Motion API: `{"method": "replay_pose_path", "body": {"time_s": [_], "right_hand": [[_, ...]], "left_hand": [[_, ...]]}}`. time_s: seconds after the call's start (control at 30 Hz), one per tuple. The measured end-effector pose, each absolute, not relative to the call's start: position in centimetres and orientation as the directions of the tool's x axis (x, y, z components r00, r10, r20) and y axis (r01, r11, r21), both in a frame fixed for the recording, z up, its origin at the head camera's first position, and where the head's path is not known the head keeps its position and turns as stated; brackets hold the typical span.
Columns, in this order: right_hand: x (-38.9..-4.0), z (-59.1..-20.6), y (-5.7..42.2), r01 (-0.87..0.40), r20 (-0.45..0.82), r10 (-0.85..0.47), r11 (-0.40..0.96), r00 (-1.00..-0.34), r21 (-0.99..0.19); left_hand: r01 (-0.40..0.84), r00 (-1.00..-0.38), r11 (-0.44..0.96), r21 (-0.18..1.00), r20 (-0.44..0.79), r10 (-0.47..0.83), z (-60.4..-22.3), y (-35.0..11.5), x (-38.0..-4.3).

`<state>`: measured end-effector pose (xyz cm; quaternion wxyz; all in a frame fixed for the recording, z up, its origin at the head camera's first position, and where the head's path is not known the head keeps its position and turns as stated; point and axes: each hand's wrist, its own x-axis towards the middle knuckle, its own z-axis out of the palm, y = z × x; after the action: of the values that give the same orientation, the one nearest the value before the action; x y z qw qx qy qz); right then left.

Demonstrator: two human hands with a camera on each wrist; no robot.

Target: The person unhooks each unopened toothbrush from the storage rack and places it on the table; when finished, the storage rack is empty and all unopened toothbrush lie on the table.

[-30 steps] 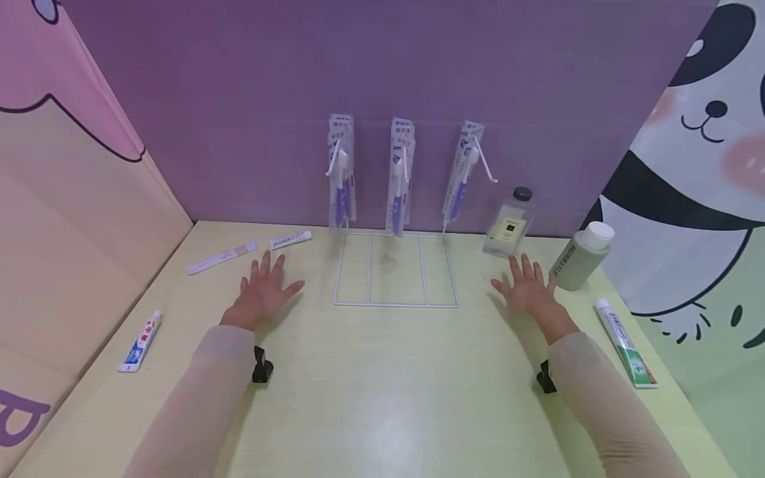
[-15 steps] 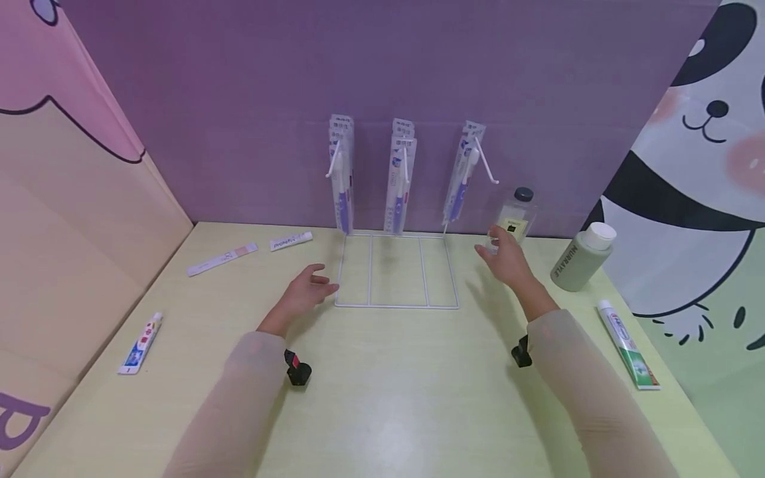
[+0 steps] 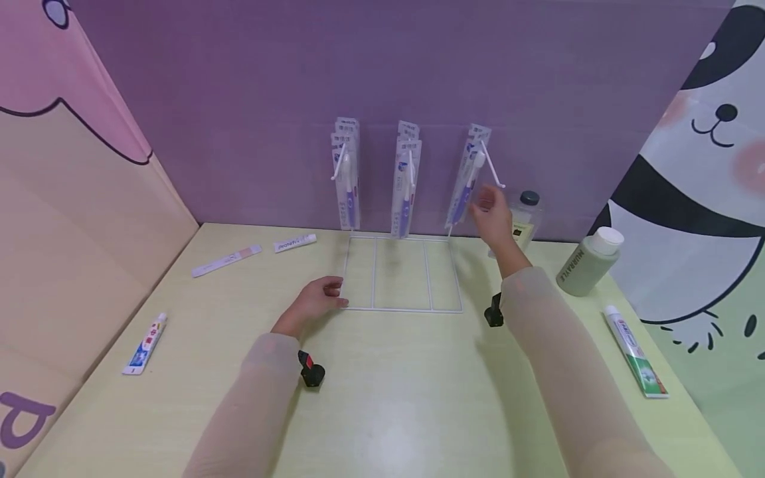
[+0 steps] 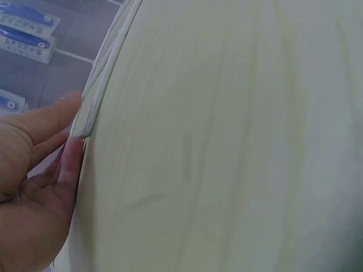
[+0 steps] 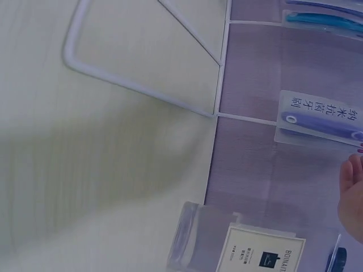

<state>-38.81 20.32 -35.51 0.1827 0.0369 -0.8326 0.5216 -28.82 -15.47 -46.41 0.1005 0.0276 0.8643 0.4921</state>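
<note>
A white wire rack (image 3: 406, 310) stands against the purple wall, its base flat on the table. Packaged toothbrushes hang from its hooks in a left group (image 3: 348, 189), a middle group (image 3: 404, 189) and a right group (image 3: 465, 182). At the base's front left corner, my left hand (image 3: 313, 302) pinches the wire between thumb and fingers, as the left wrist view shows. My right hand (image 3: 495, 216) is raised beside the right toothbrush group, below the hook's tip, fingers loosely bent. Only part of it shows in the right wrist view, near a toothbrush pack (image 5: 323, 122), holding nothing visible.
A clear bottle with a black cap (image 3: 526, 222) stands behind my right forearm. Right of it are a grey-green bottle (image 3: 586, 265) and a green-white toothpaste tube (image 3: 638, 358). At left lie a small toothpaste tube (image 3: 145, 345), a slim box (image 3: 227, 261) and a Protefix box (image 3: 295, 243).
My left hand has moved right from the table to the rack's corner. My right hand has risen past the clear bottle to the right toothbrushes. The left and middle packs have shifted slightly.
</note>
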Motion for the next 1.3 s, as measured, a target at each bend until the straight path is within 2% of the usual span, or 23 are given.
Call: {"method": "replay_pose_path", "body": {"time_s": [0.27,0.6,1.0,1.3], "right_hand": [[-39.8,-34.2,19.7,-0.218,0.305,0.154,0.418,-0.940,-0.882],[-41.2,-33.8,19.2,-0.148,0.259,0.195,0.453,-0.946,-0.879],[-41.0,-35.5,19.5,-0.333,0.401,0.243,0.277,-0.883,-0.901],[-39.6,-34.4,20.2,-0.363,0.404,0.218,0.208,-0.888,-0.908]], "left_hand": [[-0.023,-0.974,0.548,0.836,-0.142,0.177,-46.8,-15.3,-28.9],[-0.035,-0.976,0.522,0.852,-0.142,0.165,-47.3,-15.2,-29.2],[-0.022,-0.974,0.520,0.854,-0.135,0.181,-47.2,-15.4,-29.1],[-0.020,-0.975,0.528,0.849,-0.134,0.177,-47.3,-15.7,-29.1]]}}
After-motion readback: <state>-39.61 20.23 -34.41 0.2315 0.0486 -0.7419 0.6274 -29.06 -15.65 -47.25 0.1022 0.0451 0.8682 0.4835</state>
